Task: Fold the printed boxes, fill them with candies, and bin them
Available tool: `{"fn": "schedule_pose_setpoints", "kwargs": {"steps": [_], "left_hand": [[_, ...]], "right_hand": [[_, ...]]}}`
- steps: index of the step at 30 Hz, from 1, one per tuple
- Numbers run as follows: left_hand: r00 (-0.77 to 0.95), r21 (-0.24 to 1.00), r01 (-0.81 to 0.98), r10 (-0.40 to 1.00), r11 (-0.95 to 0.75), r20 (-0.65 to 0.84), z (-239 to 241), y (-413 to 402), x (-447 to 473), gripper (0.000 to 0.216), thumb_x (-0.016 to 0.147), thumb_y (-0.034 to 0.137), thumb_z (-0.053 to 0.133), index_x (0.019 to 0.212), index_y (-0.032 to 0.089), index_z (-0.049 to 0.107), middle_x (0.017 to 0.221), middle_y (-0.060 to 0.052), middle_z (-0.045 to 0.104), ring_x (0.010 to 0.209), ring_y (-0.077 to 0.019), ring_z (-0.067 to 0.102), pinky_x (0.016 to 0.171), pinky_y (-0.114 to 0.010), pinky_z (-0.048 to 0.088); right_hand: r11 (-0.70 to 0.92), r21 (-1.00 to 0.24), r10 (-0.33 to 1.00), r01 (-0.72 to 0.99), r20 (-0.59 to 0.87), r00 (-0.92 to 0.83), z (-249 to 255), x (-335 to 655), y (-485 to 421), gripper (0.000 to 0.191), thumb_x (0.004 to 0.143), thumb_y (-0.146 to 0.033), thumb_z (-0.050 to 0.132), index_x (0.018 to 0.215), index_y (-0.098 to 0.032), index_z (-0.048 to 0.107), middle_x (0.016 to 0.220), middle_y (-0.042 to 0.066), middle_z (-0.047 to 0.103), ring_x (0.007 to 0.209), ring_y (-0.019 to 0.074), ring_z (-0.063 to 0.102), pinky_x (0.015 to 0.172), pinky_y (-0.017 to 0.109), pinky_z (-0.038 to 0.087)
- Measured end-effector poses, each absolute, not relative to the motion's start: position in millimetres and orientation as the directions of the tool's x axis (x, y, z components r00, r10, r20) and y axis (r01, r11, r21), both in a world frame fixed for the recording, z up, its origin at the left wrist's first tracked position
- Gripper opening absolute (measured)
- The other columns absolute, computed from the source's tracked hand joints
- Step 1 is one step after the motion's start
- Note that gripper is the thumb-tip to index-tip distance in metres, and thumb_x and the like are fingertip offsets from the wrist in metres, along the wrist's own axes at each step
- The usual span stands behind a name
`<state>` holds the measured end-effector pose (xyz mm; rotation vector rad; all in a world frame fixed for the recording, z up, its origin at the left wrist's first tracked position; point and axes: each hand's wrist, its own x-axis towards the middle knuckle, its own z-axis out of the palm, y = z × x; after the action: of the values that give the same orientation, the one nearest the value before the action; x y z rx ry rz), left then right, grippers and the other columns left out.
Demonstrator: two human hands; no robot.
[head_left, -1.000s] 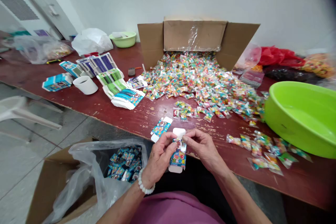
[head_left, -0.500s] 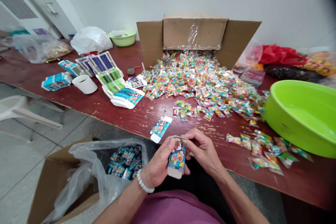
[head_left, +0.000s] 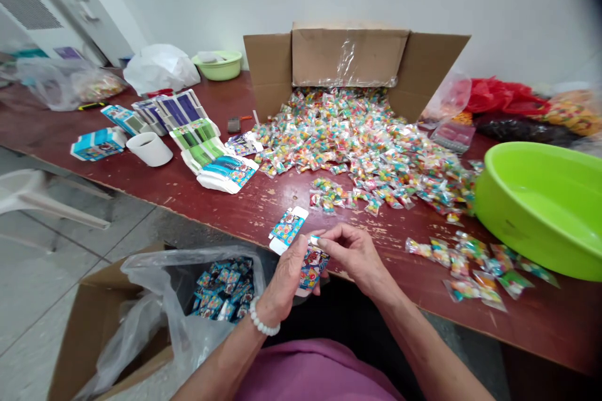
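Note:
My left hand, with a white bead bracelet at the wrist, is closed around a small blue printed candy box above the table's front edge. The fingers of my right hand pinch the flap at the box's upper end. Just beyond them a flattened blue box lies on the table. Past that spreads a large heap of small clear candy packets, with several packets apart at the right.
A cardboard carton lies open behind the heap. Stacked flat boxes and a white tape roll are at left. A green basin stands at right. Below left, a plastic-lined carton holds blue boxes.
Both hands have shifted slightly up with the candy box, which is now tilted differently. Its top flap is bent over under my right fingers.

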<state>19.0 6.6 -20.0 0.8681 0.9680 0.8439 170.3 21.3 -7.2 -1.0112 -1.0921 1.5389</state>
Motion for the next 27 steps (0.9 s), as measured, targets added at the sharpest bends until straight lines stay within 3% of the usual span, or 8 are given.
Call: {"fn": "schedule_pose_setpoints", "kwargs": {"steps": [4, 9, 12, 14, 17, 22, 24, 27], "left_hand": [[0.338, 0.877, -0.222, 0.877, 0.426, -0.341, -21.5, 5.7, 15.1, 0.068, 0.091, 0.066, 0.041, 0.137, 0.018, 0.053, 0.085, -0.009, 0.068, 0.061, -0.0155, 0.06, 0.047, -0.024, 0.048], [0.33, 0.867, -0.251, 0.88, 0.43, -0.341, -22.5, 6.0, 14.5, 0.06, 0.089, 0.064, 0.048, 0.127, 0.019, 0.059, 0.096, -0.008, 0.067, 0.066, -0.0141, 0.06, 0.051, -0.023, 0.048], [0.362, 0.809, -0.311, 0.849, 0.499, -0.385, -23.9, 1.2, 15.0, 0.051, 0.089, 0.057, 0.056, 0.127, 0.022, 0.055, 0.09, -0.005, 0.067, 0.067, -0.0139, 0.061, 0.059, -0.025, 0.049], [0.41, 0.731, -0.363, 0.804, 0.577, -0.431, -27.9, -8.3, 15.3, 0.047, 0.087, 0.049, 0.063, 0.125, 0.021, 0.054, 0.088, -0.005, 0.068, 0.073, -0.0155, 0.064, 0.067, -0.027, 0.049], [0.488, 0.609, -0.371, 0.706, 0.7, -0.514, -41.0, -32.0, 13.8, 0.042, 0.083, 0.043, 0.071, 0.114, 0.017, 0.058, 0.099, -0.011, 0.07, 0.078, -0.0155, 0.064, 0.071, -0.026, 0.047], [0.456, 0.545, -0.294, 0.616, 0.785, -0.642, -62.1, -56.6, -12.9, 0.046, 0.059, 0.028, 0.088, 0.096, 0.017, 0.063, 0.083, -0.001, 0.065, 0.067, -0.0114, 0.057, 0.065, -0.024, 0.046], [0.498, 0.669, -0.125, 0.629, 0.733, -0.597, -60.6, -48.5, -35.4, 0.046, 0.055, 0.027, 0.089, 0.093, 0.018, 0.064, 0.073, 0.003, 0.062, 0.063, -0.0103, 0.054, 0.062, -0.023, 0.044], [0.642, 0.761, 0.318, 0.462, 0.565, -0.611, -51.0, -25.8, -71.3, 0.043, 0.06, 0.028, 0.086, 0.099, 0.019, 0.07, 0.072, 0.002, 0.065, 0.062, -0.0107, 0.054, 0.059, -0.021, 0.041]], "right_hand": [[0.131, -0.991, 0.965, -0.004, 0.128, -0.229, -11.3, 169.9, 12.5, 0.018, 0.09, -0.033, 0.064, 0.079, -0.019, 0.066, 0.095, 0.006, 0.068, 0.062, 0.0127, 0.061, 0.054, 0.026, 0.052], [0.443, -0.837, 0.89, 0.32, 0.37, -0.266, -18.2, 166.5, 7.9, 0.009, 0.093, -0.023, 0.058, 0.087, -0.021, 0.064, 0.092, 0.006, 0.065, 0.087, 0.0189, 0.062, 0.076, 0.031, 0.05], [0.344, -0.877, 0.92, 0.337, 0.242, -0.309, -23.6, 179.8, 27.2, 0.014, 0.095, -0.032, 0.053, 0.094, -0.022, 0.063, 0.093, 0.005, 0.067, 0.084, 0.0187, 0.064, 0.075, 0.03, 0.051], [0.236, -0.867, 0.968, 0.438, 0.168, -0.189, -32.2, 201.5, 48.4, 0.024, 0.098, -0.038, 0.046, 0.099, -0.022, 0.064, 0.094, 0.006, 0.069, 0.084, 0.02, 0.065, 0.075, 0.031, 0.052], [0.077, -0.677, 0.948, 0.732, 0.276, 0.155, -53.2, 243.9, 78.4, 0.03, 0.088, -0.037, 0.055, 0.109, -0.017, 0.064, 0.109, 0.015, 0.066, 0.103, 0.0302, 0.059, 0.091, 0.044, 0.046], [-0.031, -0.612, 0.946, 0.79, 0.237, 0.221, -83.1, 287.8, 95.2, 0.029, 0.076, -0.031, 0.064, 0.101, -0.016, 0.065, 0.112, 0.02, 0.064, 0.11, 0.0369, 0.053, 0.096, 0.051, 0.04], [-0.039, -0.643, 0.944, 0.765, 0.227, 0.238, -85.4, 293.2, 95.5, 0.017, 0.08, -0.028, 0.06, 0.092, -0.018, 0.066, 0.103, 0.018, 0.067, 0.103, 0.0337, 0.056, 0.093, 0.047, 0.042], [-0.056, -0.725, 0.928, 0.687, 0.216, 0.304, -78.5, 296.2, 93.0, 0.019, 0.084, -0.034, 0.056, 0.084, -0.018, 0.067, 0.091, 0.014, 0.069, 0.091, 0.0292, 0.06, 0.086, 0.042, 0.045]]}}
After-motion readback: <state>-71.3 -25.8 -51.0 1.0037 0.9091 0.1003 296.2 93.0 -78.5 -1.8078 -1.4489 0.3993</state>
